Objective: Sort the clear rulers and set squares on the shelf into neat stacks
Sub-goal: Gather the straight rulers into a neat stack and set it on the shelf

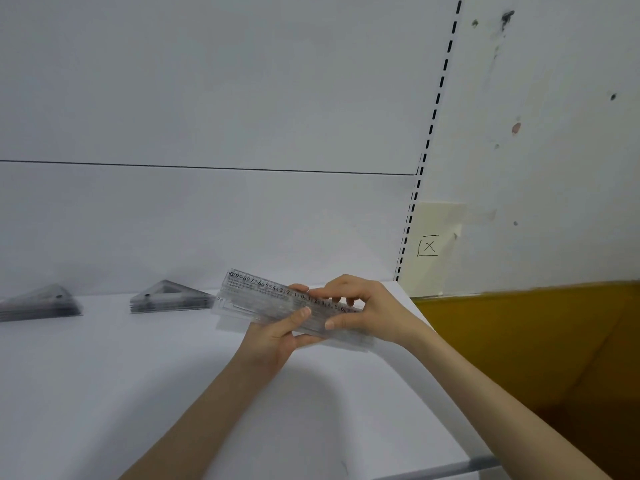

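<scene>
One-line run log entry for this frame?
left hand: grips bundle of clear plastic rulers | right hand: grips same bundle | white shelf: left clear triangular set-square stack, middle clear triangular set-square stack

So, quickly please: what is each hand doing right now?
Left hand: grips the bundle of clear rulers, thumb on top.
Right hand: grips the same bundle nearer its right end.
</scene>
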Demonstrator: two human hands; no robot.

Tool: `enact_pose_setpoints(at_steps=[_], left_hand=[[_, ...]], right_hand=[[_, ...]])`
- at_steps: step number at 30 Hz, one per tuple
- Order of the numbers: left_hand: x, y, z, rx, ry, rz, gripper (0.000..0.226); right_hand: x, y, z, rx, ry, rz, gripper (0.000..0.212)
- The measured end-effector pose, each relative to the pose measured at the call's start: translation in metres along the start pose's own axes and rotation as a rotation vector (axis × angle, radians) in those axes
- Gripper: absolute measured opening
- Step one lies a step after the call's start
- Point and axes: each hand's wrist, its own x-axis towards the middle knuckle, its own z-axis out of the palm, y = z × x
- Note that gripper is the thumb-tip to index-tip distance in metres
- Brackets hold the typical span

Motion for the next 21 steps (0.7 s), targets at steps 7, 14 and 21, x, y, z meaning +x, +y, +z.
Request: enact_pose_setpoints(at_steps=[7, 14, 21], left_hand=[[0.005, -0.002, -0.007, 0.003, 0.046, -0.004, 0.055], [0.0, -0.001, 0.0, 0.11, 0.074, -0.026, 0.035], [-0.003, -0.002, 0.002, 0.167, 0.064, -0.059, 0.036]], right_hand=[[-0.004, 0.058, -0.045, -0.296, 0.09, 0.379, 0.037], [-0.009, 0.067, -0.038, -0.415, -0.091, 0.486, 0.052], [-0.006, 0.07, -0.032, -0.38, -0.09, 0.509, 0.025]])
